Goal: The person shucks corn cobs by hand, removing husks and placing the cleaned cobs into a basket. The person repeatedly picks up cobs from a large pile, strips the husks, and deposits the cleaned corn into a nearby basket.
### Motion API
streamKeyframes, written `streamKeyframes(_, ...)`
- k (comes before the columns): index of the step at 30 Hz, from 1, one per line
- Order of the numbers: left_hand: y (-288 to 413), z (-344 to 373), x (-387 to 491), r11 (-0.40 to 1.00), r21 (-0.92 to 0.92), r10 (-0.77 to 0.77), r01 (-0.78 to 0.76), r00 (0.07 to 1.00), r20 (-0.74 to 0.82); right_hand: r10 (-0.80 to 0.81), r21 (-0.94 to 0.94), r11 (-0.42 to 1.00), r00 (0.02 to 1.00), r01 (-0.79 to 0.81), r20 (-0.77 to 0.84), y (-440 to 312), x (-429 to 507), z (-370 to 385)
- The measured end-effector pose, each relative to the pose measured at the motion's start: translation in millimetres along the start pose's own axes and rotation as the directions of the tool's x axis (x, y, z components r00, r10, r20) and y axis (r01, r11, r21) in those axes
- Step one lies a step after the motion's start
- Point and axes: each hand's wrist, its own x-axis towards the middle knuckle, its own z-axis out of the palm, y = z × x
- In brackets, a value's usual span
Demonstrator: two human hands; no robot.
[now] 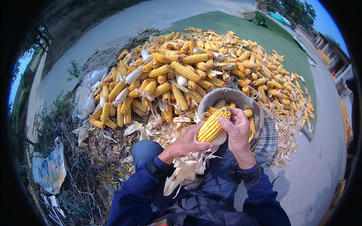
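Note:
My left hand (188,142) is closed around the lower part of a husked ear of yellow corn (212,126). The fingers and thumb of my right hand (238,132) are at the ear's upper end and right side. Pale dry husk (188,166) hangs below the ear, over my lap. Just beyond my hands stands a bucket (204,102) with a pale, worn rim, holding several yellow ears. A checked cloth (268,141) lies against its right side. Behind spreads a large heap of corn ears (181,73), mostly yellow with a few white.
Loose husks (282,138) lie right of the bucket. Clear plastic (86,97) borders the heap at left. A printed plastic sack (51,168) rests on tangled dry stems (79,180). Green ground sheeting (297,67) runs behind the heap, with concrete (319,161) at right.

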Motion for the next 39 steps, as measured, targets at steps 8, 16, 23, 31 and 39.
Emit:
streamKeyframes(8,-16,-2,-5,0.961,-0.271,0.069,-0.060,0.997,0.024,-0.086,0.141,0.986,0.996,0.090,-0.035,-13,18,-15)
streamKeyframes(16,-20,-5,-7,0.991,-0.137,-0.020,0.009,0.997,-0.078,-0.468,-0.822,0.179,0.782,0.540,0.412,-19,9,-4)
streamKeyframes(23,-1,-6,-16,0.903,-0.391,-0.168,0.178,0.984,0.060,-0.166,-0.586,-0.130,0.565,0.800,0.808,-7,4,8)
streamKeyframes(31,-9,-23,-8,0.896,-0.445,-0.056,-0.010,0.989,-0.135,0.331,0.182,0.908,0.913,-0.376,0.238,41,17,-25)
streamKeyframes(39,-18,14,0,1.000,-0.023,0.003,-0.007,0.988,-0.155,0.156,0.090,0.981,0.973,-0.173,0.169,9,4,20)
